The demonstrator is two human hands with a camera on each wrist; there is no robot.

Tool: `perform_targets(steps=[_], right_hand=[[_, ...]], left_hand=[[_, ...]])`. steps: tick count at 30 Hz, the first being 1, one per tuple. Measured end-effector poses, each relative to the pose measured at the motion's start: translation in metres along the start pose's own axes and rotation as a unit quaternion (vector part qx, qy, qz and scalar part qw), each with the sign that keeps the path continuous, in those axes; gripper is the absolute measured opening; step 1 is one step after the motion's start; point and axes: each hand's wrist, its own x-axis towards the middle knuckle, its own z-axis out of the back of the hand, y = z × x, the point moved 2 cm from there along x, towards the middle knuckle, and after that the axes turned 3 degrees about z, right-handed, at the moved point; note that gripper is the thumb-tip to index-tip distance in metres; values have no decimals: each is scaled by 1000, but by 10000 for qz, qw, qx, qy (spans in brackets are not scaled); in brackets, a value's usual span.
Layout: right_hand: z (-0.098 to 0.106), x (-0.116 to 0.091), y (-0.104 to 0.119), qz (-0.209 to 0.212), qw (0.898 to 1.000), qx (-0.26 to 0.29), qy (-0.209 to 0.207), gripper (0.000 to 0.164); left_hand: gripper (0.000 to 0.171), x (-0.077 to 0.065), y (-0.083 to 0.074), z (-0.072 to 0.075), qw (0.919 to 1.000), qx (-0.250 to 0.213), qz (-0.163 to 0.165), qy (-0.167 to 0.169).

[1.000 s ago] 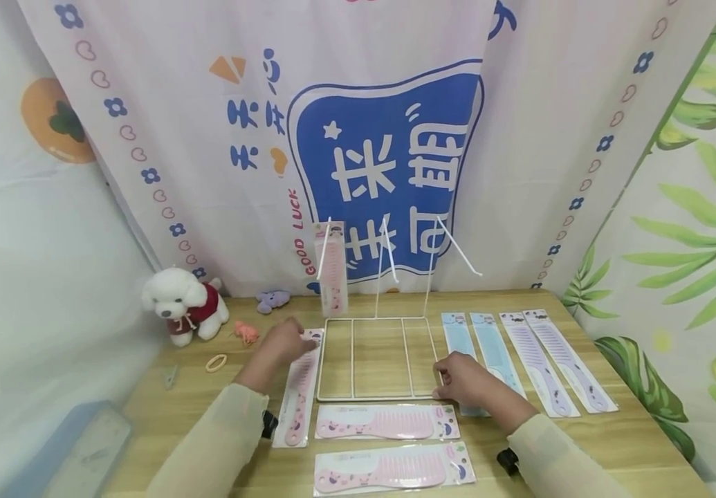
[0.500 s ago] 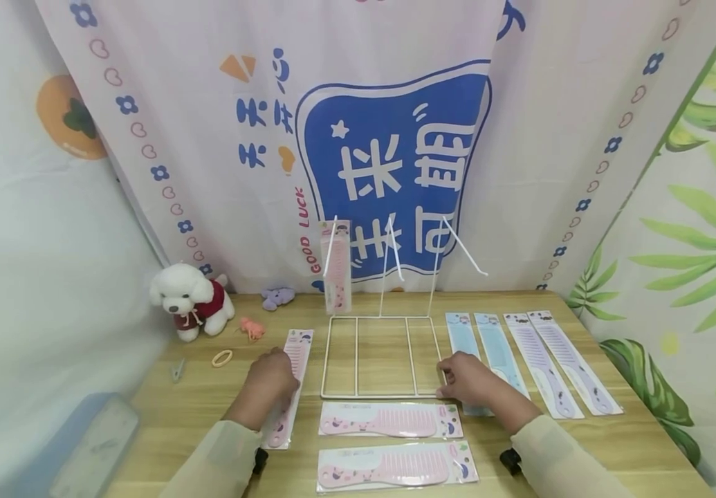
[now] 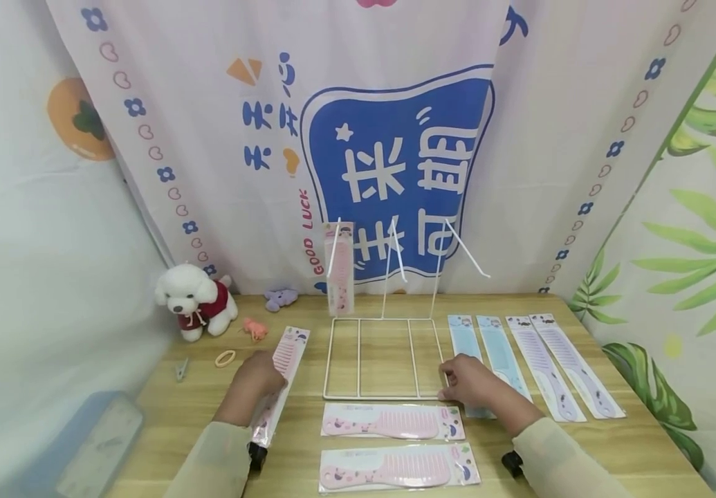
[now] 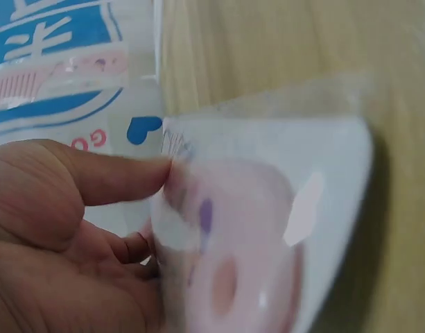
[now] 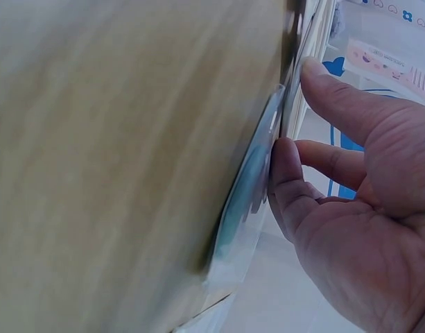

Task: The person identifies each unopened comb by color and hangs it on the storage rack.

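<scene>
My left hand (image 3: 256, 386) pinches a pink comb in a clear-fronted packet (image 3: 289, 354), left of a white wire display rack (image 3: 382, 398). The left wrist view shows the thumb along the packet's edge, near the comb's handle end (image 4: 261, 201). The packet is tilted, its hole-punched top pointing away from me. At the rack's front right corner, my right hand (image 3: 472, 384) grips the base wire between thumb and fingers. Another packaged pink comb (image 3: 341, 277) hangs on the rack's left hook. Beside the right hand lies a packaged blue comb (image 5: 240, 194), partly hidden by that hand.
Two packaged pink combs (image 3: 395, 422) lie crosswise in front of the rack. On the right are another blue comb (image 3: 502, 349) and two purple combs (image 3: 547, 373). A plush dog (image 3: 198, 301), small toys (image 3: 255, 328), a hair tie (image 3: 225, 358) and a clip (image 3: 181, 370) are at left.
My left hand has come down from the packet's top end to its lower part and taken hold of it. The pink comb has shifted left, away from the rack. My right hand stays on the rack.
</scene>
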Motion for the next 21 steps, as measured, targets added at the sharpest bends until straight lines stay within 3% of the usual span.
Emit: perform_targets(steps=[3,7,9,11,14,16,19,21], right_hand=[[-1,0,0,43,10000,-69,-13,24],[0,1,1,66,9998,-173,-64,23],[0,2,1,74,9997,-210,-74,23],[1,2,1,61,9997,-224,-59,24],[0,2,0,36,9997,-236,-57,29],[0,2,0,37,9997,-216,-53,29],[-2,1,-1,55,9998,-158,-64,25],[-2,1,-1,87,9999,-128,-68,24]], left_hand=[[32,-13,0,11,9980,-616,-134,-50],[46,-39,-10,34,9881,-1509,-294,63],[47,-48,-13,44,9812,-1902,-306,95],[43,-54,-17,52,9656,-2554,-470,138],[31,-60,-22,63,9330,-3476,-874,311],[26,-64,-25,66,8967,-4180,-1331,592],[19,-72,-30,69,8561,-4573,-2196,985],[18,-78,-37,70,8208,-4792,-2846,1253]])
